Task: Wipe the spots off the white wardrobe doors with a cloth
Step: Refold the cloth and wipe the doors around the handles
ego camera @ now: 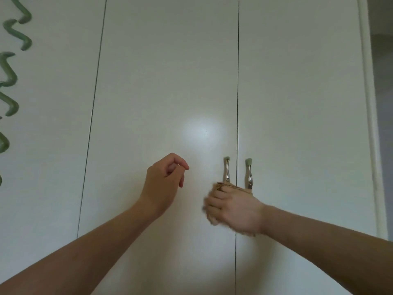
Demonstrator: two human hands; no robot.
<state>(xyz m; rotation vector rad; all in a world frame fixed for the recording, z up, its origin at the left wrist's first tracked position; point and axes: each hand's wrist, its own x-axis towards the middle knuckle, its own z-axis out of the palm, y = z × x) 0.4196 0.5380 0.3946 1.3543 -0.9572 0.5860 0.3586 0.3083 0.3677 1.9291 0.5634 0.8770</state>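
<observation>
White wardrobe doors fill the view: a middle door [165, 81] and a right door [297, 92], split by a dark seam. A few tiny dark specks [205, 133] sit in a bright glare patch on the middle door. My right hand [234, 209] presses a folded beige cloth [225, 185] against the seam, just below the two metal handles [227, 169]. It looks motion-blurred. My left hand [165, 177] hovers before the middle door, fingers loosely curled, holding nothing.
A green wavy decoration [12, 67] runs down the left door panel. A second handle [248, 172] sits on the right door. The wardrobe's white side frame [370, 103] and a grey wall lie at the far right.
</observation>
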